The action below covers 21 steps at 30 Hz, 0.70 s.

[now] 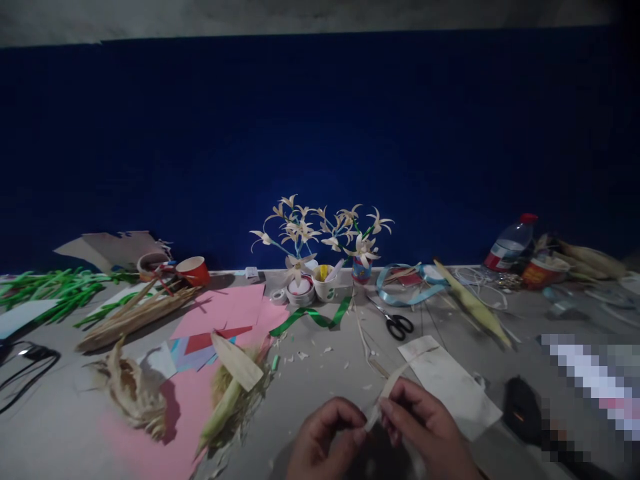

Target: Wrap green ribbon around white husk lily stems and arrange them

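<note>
Both hands meet low in the middle of the head view, around a thin pale strip of corn husk [397,379]. My right hand [425,423] pinches the strip between thumb and fingers, and its free end curves up to the right. The strip's lower end sits at the fingertips of my left hand [327,437], which are pressed together. A sheet of white paper [445,377] lies just beyond my right hand. Black-handled scissors [397,325] rest farther back. Husk flowers [300,230] on wrapped stems stand in small containers by the wall.
Pink paper [220,310], a dried husk [135,393] and a green-yellow husk [223,407] lie to the left. Green ribbon [313,315] and blue ribbon [400,300] curl at the back. A bottle [510,243] and a black tool [523,410] are on the right.
</note>
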Each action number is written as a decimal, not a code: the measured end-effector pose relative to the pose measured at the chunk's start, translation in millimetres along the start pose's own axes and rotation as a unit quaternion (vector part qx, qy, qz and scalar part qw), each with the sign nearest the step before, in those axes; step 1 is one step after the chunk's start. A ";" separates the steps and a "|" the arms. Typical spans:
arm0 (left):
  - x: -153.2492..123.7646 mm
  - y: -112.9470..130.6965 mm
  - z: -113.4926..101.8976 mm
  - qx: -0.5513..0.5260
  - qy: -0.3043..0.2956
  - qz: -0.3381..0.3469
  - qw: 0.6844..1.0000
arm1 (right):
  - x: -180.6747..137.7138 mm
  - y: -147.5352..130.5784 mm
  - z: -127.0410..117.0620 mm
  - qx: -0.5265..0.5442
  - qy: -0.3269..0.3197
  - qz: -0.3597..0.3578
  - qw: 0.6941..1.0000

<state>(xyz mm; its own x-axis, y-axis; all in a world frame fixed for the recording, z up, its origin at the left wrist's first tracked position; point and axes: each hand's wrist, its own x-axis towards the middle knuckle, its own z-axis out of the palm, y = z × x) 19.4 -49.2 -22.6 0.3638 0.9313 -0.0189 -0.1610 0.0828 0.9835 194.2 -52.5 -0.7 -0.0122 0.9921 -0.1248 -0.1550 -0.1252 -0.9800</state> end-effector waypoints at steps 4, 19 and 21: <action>3.3 -2.4 3.7 -0.005 -0.006 0.047 0.999 | 1.3 3.1 -1.6 -0.024 -0.037 -0.007 0.999; 1.6 5.4 9.3 -0.085 0.143 0.004 0.986 | 6.0 4.1 -58.7 -0.479 0.045 -0.103 0.871; 1.9 4.1 9.1 -0.095 0.150 0.018 0.984 | 7.0 16.0 -71.5 -0.556 0.051 -0.118 0.821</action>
<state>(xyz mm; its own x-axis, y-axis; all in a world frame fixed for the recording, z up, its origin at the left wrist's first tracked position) 27.8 -50.3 -17.0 0.0712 0.9953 -0.0654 -0.3487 0.0863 0.9333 262.3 -48.1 -28.4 -0.0200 0.9911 0.1314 0.8580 0.0845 -0.5067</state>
